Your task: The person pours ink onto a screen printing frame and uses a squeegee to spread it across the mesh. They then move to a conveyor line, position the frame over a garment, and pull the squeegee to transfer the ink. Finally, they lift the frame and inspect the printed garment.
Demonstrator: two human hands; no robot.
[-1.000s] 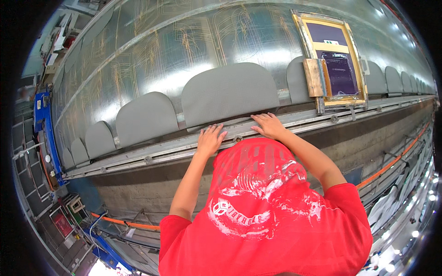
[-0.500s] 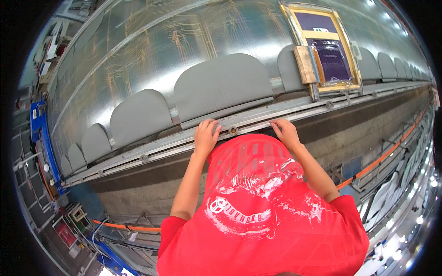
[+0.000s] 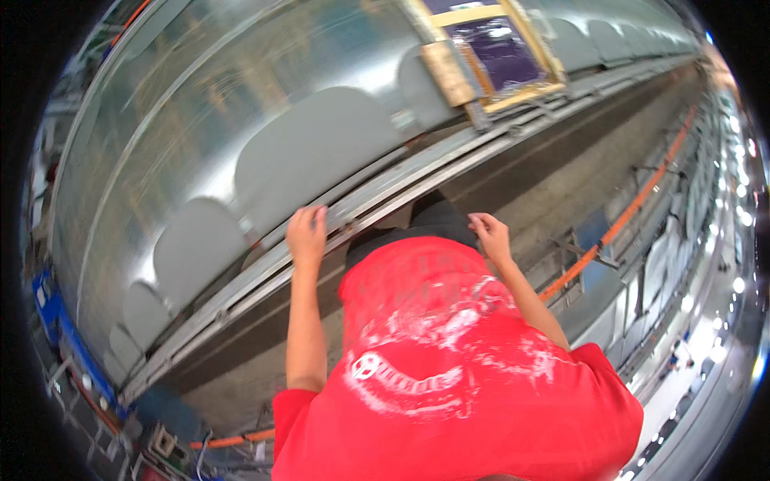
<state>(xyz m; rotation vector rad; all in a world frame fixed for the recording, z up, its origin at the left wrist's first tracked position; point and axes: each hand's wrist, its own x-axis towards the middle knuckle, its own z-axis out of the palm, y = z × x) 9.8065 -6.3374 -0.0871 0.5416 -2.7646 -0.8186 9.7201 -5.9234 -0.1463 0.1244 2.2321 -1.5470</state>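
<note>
My left hand (image 3: 306, 234) rests at the near metal rail (image 3: 385, 210) of a long table, its fingers lying over the edge and holding nothing. Just beyond it lies a large grey piece with a rounded top (image 3: 317, 148), flat on the table. My right hand (image 3: 489, 235) hangs off the rail beside my dark trousers, empty, with loosely bent fingers that are a little blurred. Farther right, a yellow-edged printing screen (image 3: 525, 100) with a purple mesh stands on the rail side. A wooden-handled squeegee (image 3: 449, 74) leans in it.
More grey rounded pieces (image 3: 196, 244) line the table (image 3: 200, 120) on both sides. A concrete floor strip (image 3: 553, 192) runs along the rail. Behind me are an orange bar (image 3: 634, 228) and racks. A blue metal frame (image 3: 72, 337) stands at the table's left end.
My view has turned, so the table slants more steeply. My right hand has come away from the rail toward my side. My left hand stays at the rail, farther left in view.
</note>
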